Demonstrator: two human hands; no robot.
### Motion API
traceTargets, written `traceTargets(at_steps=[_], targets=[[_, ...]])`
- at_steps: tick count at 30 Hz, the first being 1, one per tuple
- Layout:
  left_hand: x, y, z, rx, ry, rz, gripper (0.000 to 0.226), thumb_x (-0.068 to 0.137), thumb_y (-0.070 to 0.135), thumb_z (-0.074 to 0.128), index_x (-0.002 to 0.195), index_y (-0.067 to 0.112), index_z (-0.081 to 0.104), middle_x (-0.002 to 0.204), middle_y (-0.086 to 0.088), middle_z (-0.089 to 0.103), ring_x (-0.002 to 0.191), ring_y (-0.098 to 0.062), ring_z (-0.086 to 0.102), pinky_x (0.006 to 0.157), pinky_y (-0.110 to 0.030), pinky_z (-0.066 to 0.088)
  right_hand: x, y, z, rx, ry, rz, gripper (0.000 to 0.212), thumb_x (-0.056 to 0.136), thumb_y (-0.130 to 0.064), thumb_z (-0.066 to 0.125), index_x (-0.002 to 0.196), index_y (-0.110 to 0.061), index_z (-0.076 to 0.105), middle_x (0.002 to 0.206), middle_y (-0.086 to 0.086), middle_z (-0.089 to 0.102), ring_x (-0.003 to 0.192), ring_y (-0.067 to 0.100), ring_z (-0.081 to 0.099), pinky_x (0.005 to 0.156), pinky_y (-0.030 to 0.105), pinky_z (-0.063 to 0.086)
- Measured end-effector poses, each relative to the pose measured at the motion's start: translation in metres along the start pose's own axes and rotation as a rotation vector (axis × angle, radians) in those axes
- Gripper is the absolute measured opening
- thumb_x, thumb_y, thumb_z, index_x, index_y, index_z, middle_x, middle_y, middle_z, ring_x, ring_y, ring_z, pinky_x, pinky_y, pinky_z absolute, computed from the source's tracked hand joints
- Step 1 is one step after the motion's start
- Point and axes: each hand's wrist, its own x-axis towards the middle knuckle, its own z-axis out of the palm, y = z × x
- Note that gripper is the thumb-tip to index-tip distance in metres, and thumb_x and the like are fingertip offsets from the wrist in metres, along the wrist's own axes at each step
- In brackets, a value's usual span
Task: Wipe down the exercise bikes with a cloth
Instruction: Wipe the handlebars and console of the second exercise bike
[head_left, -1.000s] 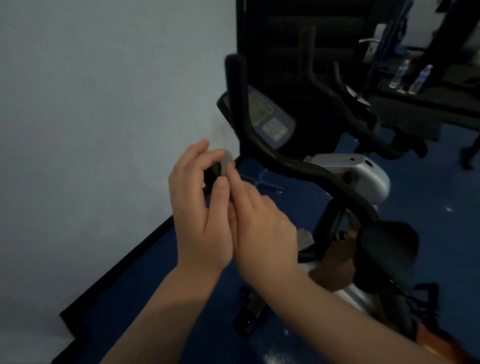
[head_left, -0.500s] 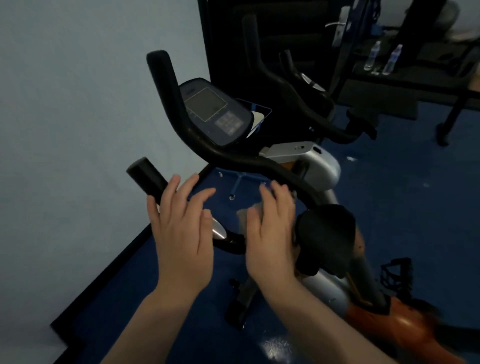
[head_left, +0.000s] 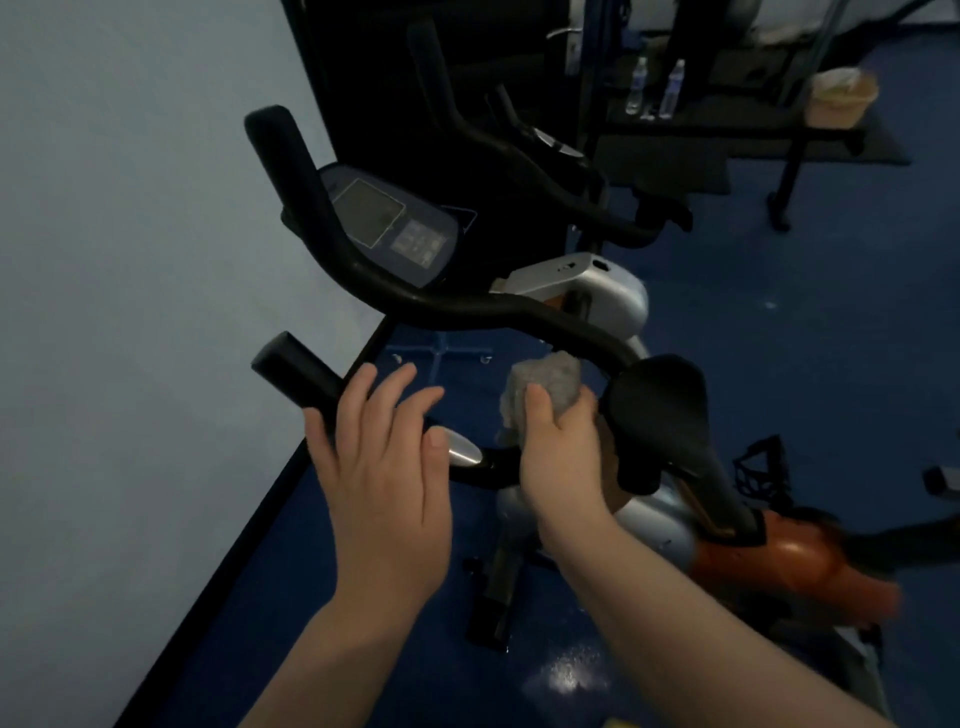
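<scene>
An exercise bike with black handlebars (head_left: 467, 306), a grey console (head_left: 389, 223) and a black saddle (head_left: 660, 410) stands in front of me beside the wall. My right hand (head_left: 561, 457) is shut on a crumpled grey cloth (head_left: 545, 384), held just below the bar's curved right part, next to the saddle. My left hand (head_left: 384, 467) hovers with spread fingers over the near left grip (head_left: 296, 374) and its silver sensor plate (head_left: 462, 449); it holds nothing.
A pale wall (head_left: 130, 312) runs along the left. A second bike (head_left: 545, 156) stands behind the first. Two water bottles (head_left: 654, 88) and a lined bin (head_left: 841, 98) sit at the back right. The floor (head_left: 831, 322) is blue.
My right hand has closed around the cloth and lifted it toward the handlebar's curve. The left hand stays spread over the near grip. The view has shifted slightly.
</scene>
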Motion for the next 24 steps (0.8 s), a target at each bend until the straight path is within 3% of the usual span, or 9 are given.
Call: traceTargets(at_steps=[3, 4, 7, 11, 14, 20, 22, 24], targets=[[-0.003, -0.008, -0.006, 0.005, -0.048, 0.050, 0.041, 0.099, 0.031, 0.024, 0.126, 0.022, 0.055, 0.137, 0.005, 0.051, 0.141, -0.014, 0.027, 0.119, -0.036, -0.009, 0.005, -0.005, 0.003, -0.094, 0.081, 0.050, 0.037, 0.097, -0.035, 0.046, 0.123, -0.008, 0.043, 0.091, -0.004, 0.053, 0.071, 0.003, 0.046, 0.053, 0.004, 0.032], [-0.003, -0.010, -0.008, 0.016, -0.060, 0.063, 0.041, 0.099, 0.032, 0.025, 0.127, 0.023, 0.054, 0.137, 0.006, 0.051, 0.140, -0.013, 0.029, 0.119, -0.037, -0.008, 0.011, -0.009, 0.005, -0.124, 0.101, 0.060, 0.040, 0.097, -0.037, 0.044, 0.123, -0.006, 0.042, 0.090, -0.004, 0.050, 0.070, 0.005, 0.044, 0.055, 0.009, 0.032], [-0.003, -0.015, -0.010, 0.039, -0.077, 0.096, 0.040, 0.098, 0.033, 0.027, 0.127, 0.025, 0.053, 0.134, 0.009, 0.052, 0.137, -0.013, 0.032, 0.118, -0.040, -0.004, 0.027, -0.019, 0.007, -0.071, 0.123, 0.108, 0.048, 0.097, -0.042, 0.042, 0.127, -0.005, 0.039, 0.111, 0.010, 0.055, 0.089, 0.018, 0.048, 0.077, 0.027, 0.036], [-0.003, -0.015, -0.011, 0.035, -0.072, 0.109, 0.039, 0.097, 0.032, 0.028, 0.125, 0.025, 0.054, 0.131, 0.009, 0.053, 0.135, -0.013, 0.035, 0.117, -0.038, -0.005, 0.013, -0.002, 0.004, -0.076, 0.136, 0.113, 0.046, 0.097, -0.044, 0.039, 0.127, -0.009, 0.043, 0.085, -0.005, 0.049, 0.072, 0.009, 0.045, 0.066, 0.025, 0.036], [-0.003, -0.015, -0.010, 0.033, -0.057, 0.112, 0.038, 0.097, 0.032, 0.028, 0.124, 0.025, 0.055, 0.130, 0.009, 0.054, 0.134, -0.014, 0.037, 0.118, -0.037, -0.006, 0.012, -0.001, 0.004, -0.023, 0.110, 0.140, 0.049, 0.097, -0.044, 0.039, 0.130, -0.008, 0.042, 0.103, 0.003, 0.053, 0.089, 0.016, 0.050, 0.082, 0.030, 0.041], [-0.004, -0.011, -0.011, 0.027, -0.070, 0.090, 0.038, 0.097, 0.031, 0.030, 0.124, 0.023, 0.055, 0.131, 0.007, 0.054, 0.136, -0.014, 0.035, 0.118, -0.038, -0.006, 0.011, -0.011, 0.005, 0.031, 0.103, 0.034, 0.040, 0.099, -0.035, 0.038, 0.133, -0.014, 0.039, 0.119, 0.002, 0.051, 0.106, 0.018, 0.050, 0.090, 0.029, 0.036], [-0.005, -0.009, -0.013, 0.020, -0.071, 0.082, 0.038, 0.098, 0.030, 0.030, 0.125, 0.022, 0.055, 0.134, 0.007, 0.053, 0.138, -0.013, 0.033, 0.119, -0.038, -0.005, -0.007, -0.001, 0.004, -0.062, 0.069, -0.102, 0.045, 0.100, -0.027, 0.038, 0.142, -0.016, 0.029, 0.134, 0.002, 0.042, 0.122, 0.016, 0.042, 0.093, 0.023, 0.028], [-0.005, -0.007, -0.015, -0.048, -0.052, 0.069, 0.035, 0.098, 0.028, 0.035, 0.125, 0.022, 0.056, 0.138, 0.008, 0.051, 0.140, -0.010, 0.030, 0.120, -0.036, -0.005, -0.027, 0.009, 0.004, -0.132, 0.021, -0.210, 0.052, 0.101, -0.027, 0.035, 0.148, -0.019, 0.016, 0.154, 0.001, 0.021, 0.138, 0.012, 0.022, 0.103, 0.021, 0.019]])
